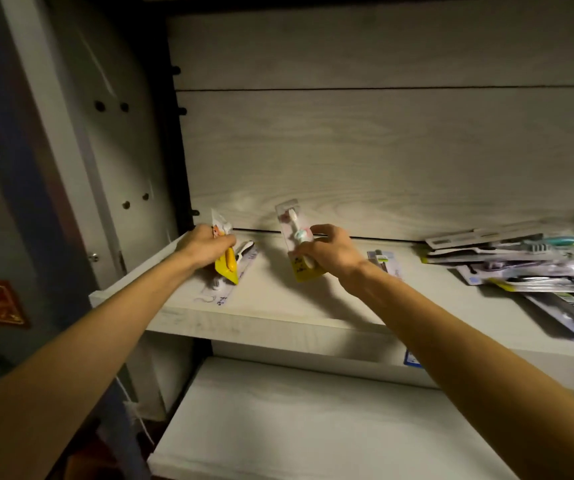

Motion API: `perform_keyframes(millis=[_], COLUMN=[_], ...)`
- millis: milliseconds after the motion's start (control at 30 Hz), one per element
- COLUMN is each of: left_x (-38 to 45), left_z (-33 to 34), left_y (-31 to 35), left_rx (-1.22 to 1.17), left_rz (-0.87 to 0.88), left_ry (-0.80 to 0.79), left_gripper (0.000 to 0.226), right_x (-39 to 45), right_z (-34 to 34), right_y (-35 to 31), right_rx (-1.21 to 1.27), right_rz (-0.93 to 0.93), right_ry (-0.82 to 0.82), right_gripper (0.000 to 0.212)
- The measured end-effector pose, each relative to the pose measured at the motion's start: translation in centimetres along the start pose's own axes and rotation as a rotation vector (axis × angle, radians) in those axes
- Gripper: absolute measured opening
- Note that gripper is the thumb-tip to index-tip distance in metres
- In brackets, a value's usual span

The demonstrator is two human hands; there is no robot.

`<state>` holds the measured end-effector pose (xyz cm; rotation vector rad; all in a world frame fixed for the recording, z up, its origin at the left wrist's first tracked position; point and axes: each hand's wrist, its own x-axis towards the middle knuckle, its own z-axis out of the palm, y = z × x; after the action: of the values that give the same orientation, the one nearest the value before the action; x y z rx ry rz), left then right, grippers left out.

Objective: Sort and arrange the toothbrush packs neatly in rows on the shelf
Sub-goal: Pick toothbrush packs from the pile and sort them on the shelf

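Your left hand (pixel 206 245) is curled around a yellow pack (pixel 226 261), fingers wrapped over its middle, so the pack's top sticks up above your knuckles and its yellow base points down toward the shelf (pixel 278 306). Just under and beside that hand a flat pack (pixel 240 268) lies on the shelf, touching or nearly touching the yellow one; you can't tell which. Your right hand (pixel 330 252) grips a clear pack (pixel 296 237) with a yellow card at its foot, thumb and fingers pinching its lower half, and holds it tilted above the shelf. Just right of your right wrist lies a small pack (pixel 382 259). Well to the right of that hand sits a loose pile of packs (pixel 521 265).
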<state>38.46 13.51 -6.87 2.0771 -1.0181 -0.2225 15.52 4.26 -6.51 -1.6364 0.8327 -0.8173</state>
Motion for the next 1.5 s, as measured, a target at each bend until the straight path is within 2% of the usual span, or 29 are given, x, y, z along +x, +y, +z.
perform_keyframes(millis=[167, 367, 433, 567, 733, 867, 1033, 1100, 1167, 1200, 1300, 1367, 1500], left_x=[0.1, -1.7, -2.4, -3.8, -3.5, -2.7, -2.8, -3.0, -3.6, -3.8, -3.6, -3.5, -3.6], left_z=[0.8, 4.9, 6.0, 7.1, 5.6, 2.9, 0.6, -0.3, -1.4, -1.8, -2.5, -2.9, -3.3], left_y=[-0.3, 3.3, 4.8, 6.9, 6.6, 3.8, -0.2, -1.4, -2.1, -2.6, -4.3, -5.0, -5.3], left_rx=[-0.224, -0.47, -0.589, -0.766, -0.842, -0.616, -0.482, -0.222, 0.175, 0.297, 0.49, 0.525, 0.401], left_rz=[-0.012, -0.048, -0.111, -0.217, -0.181, -0.128, -0.095, -0.03, 0.051, 0.073, 0.141, 0.178, 0.189], left_ry=[-0.023, -0.162, -0.245, -0.52, -0.433, -0.312, -0.184, -0.066, 0.027, 0.044, 0.035, 0.02, 0.014], left_gripper=[0.022, 0.022, 0.016, 0.012, 0.018, 0.019, 0.017, 0.022, 0.039, 0.048, 0.058, 0.051, 0.04], right_x=[0.3, -0.2, -0.6, -1.2, -1.7, -1.8, -1.5, -1.4, -1.3, -1.2, -1.1, -1.2, -1.6], right_z=[1.5, -0.2, -1.3, -3.6, -4.7, -2.1, 4.5, 7.2, 9.4, 10.2, 11.5, 11.7, 12.1], right_y=[0.3, 0.5, 0.6, 0.8, 0.1, -0.9, -1.3, -1.1, -0.9, -0.9, -1.2, -1.3, -1.0], right_rx=[0.031, 0.019, -0.004, -0.099, -0.191, -0.208, -0.232, -0.305, -0.387, -0.432, -0.613, -0.761, -0.887], right_rz=[0.001, 0.002, 0.002, -0.001, 0.021, -0.001, -0.019, -0.023, -0.023, -0.032, -0.097, -0.117, -0.111], right_ry=[0.018, 0.106, 0.127, 0.191, 0.215, 0.182, 0.092, 0.071, 0.068, 0.068, 0.089, 0.087, 0.021], right_gripper=[0.064, 0.067, 0.067, 0.063, 0.071, 0.076, 0.083, 0.077, 0.067, 0.062, 0.041, 0.038, 0.041])
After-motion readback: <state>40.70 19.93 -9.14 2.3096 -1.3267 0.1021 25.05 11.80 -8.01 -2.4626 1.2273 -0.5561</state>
